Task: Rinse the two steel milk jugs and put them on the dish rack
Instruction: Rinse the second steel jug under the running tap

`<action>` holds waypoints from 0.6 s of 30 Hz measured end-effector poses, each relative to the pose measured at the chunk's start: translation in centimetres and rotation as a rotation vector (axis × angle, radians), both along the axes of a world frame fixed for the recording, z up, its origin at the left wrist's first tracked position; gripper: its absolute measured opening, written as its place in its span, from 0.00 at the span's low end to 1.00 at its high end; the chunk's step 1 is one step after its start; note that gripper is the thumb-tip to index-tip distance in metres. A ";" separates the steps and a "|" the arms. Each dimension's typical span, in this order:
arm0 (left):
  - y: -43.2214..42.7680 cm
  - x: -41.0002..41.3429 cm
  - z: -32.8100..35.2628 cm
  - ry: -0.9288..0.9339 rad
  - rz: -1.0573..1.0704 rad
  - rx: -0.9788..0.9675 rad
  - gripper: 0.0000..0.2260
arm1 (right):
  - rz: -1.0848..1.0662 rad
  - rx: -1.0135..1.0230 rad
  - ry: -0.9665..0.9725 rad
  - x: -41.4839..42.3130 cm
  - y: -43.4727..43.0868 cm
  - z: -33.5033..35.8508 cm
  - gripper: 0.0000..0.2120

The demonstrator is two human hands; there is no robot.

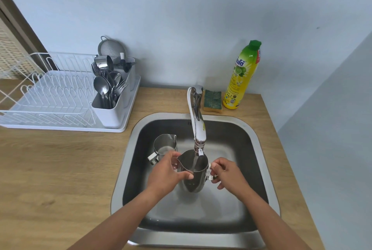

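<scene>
Head view: both hands' grip flanks jug [194, 171].

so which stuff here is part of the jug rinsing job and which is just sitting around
Part of the job:
steel milk jug under the tap, held by left hand and right hand
second steel milk jug in the sink
chrome tap
steel sink
white wire dish rack

Lying about:
yellow dish soap bottle
green sponge
cutlery in white holder
metal strainer

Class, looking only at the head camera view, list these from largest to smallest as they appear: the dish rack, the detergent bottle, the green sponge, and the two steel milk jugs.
1. Dish rack
2. Detergent bottle
3. Held jug under the tap
4. Second jug, though it sits lower in the sink, so the two jugs may match
5. Green sponge
</scene>
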State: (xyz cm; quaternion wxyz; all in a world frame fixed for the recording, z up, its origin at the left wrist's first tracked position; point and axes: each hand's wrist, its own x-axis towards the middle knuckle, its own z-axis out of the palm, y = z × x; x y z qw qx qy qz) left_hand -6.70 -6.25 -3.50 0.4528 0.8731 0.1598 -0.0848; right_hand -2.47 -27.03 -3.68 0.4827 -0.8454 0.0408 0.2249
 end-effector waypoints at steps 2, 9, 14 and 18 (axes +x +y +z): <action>0.1 -0.1 -0.1 0.010 -0.006 0.011 0.34 | -0.009 0.006 0.006 0.2 0.0 0.3 0.10; 0.6 0.2 -0.2 0.018 -0.003 -0.042 0.33 | 0.001 -0.004 0.013 -0.1 0.3 0.7 0.10; 0.5 0.4 -0.7 0.020 0.012 -0.071 0.33 | -0.017 -0.014 -0.011 -0.1 0.1 1.1 0.09; 0.7 0.5 -0.8 0.032 -0.003 -0.084 0.32 | 0.002 -0.020 -0.001 -0.5 0.1 1.1 0.08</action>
